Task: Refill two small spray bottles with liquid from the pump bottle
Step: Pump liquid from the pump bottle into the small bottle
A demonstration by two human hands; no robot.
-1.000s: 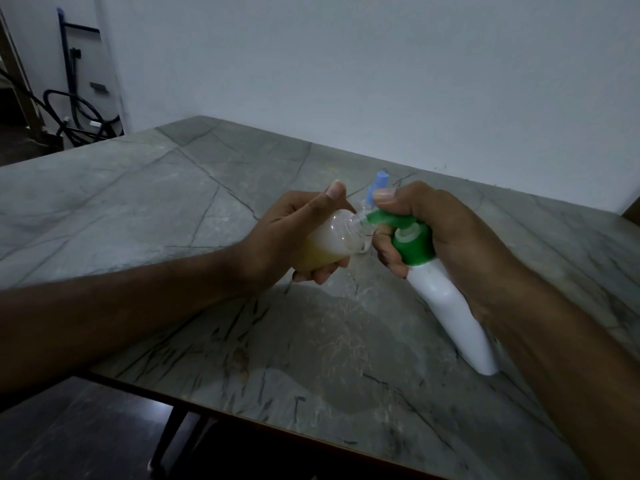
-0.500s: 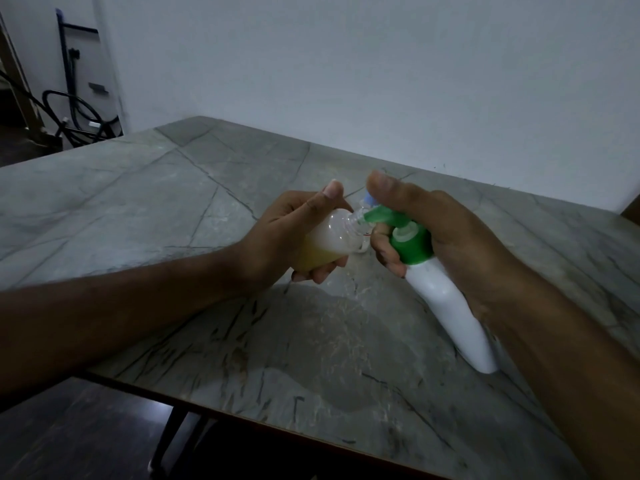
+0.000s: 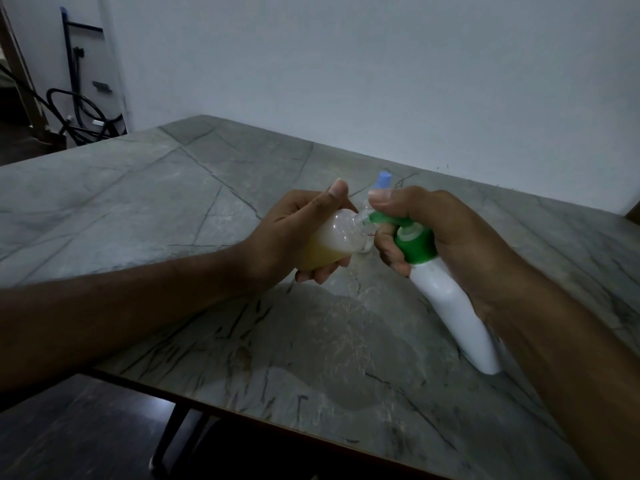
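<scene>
A grey-green stone tabletop [image 3: 145, 188] with dark veins and long crack-like lines carries the scene; its near edge runs diagonally from the left side down toward the lower right, and a dark leg shows beneath that edge. The far edge meets a pale wall. A white pump bottle [image 3: 453, 313] with a green collar leans tilted, its base resting on the tabletop toward the right side. The left forearm [image 3: 121, 306] lies across the near left edge.
</scene>
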